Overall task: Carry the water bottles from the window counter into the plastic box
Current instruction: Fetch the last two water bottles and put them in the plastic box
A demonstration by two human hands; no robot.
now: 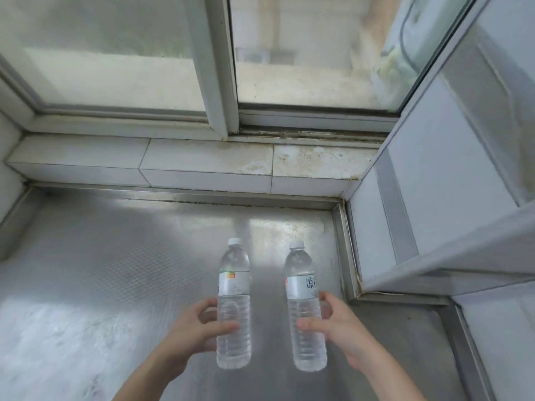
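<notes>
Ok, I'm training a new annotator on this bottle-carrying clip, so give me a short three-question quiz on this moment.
1. True or false: the left hand and the right hand each close around one clear plastic water bottle with a white cap.
2. Multiple choice: the left bottle and the right bottle are A) lying flat, B) roughly upright, C) upside down.
3. Fill in: the surface beneath the bottles is a textured ____ counter below the window.

Key: 1 true; 2 B; 3 metal. The plastic box is not in view.
</notes>
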